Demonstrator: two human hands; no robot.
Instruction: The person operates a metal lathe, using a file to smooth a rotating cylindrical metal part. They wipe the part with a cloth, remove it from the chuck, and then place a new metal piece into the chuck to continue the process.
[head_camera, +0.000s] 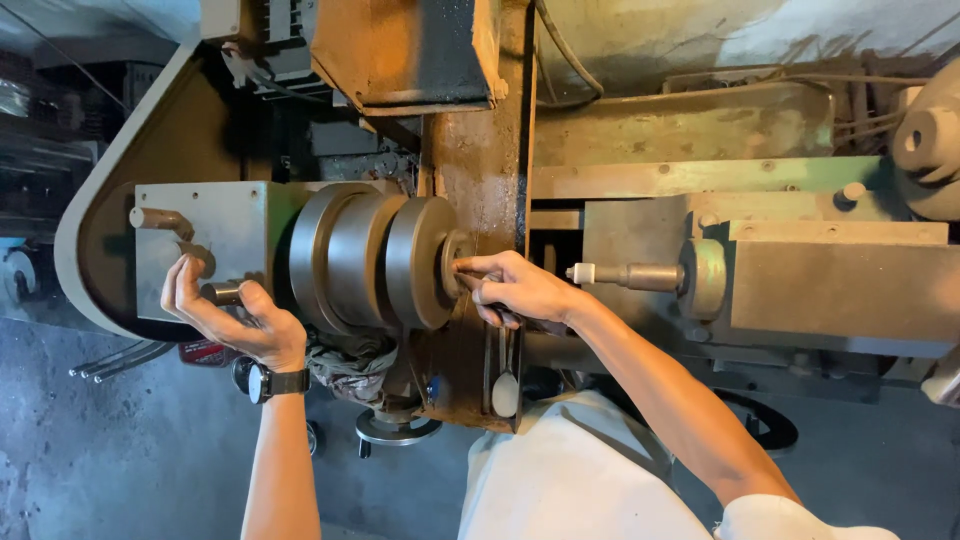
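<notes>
The left hand (235, 318) curls around a short smooth metal handle (222, 292) sticking sideways from the grey housing. The right hand (515, 290) pinches a small part at the face of the dull stepped steel chuck (375, 262), whose long axis runs left-right toward the white-tipped spindle (625, 275).

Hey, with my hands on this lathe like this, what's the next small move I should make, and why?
Probably turn the lever a little with the left hand. The right hand already has its fingertips pressed at the centre of the round chuck, and the tailstock point stands apart from it, so the piece seems unclamped yet.
</notes>
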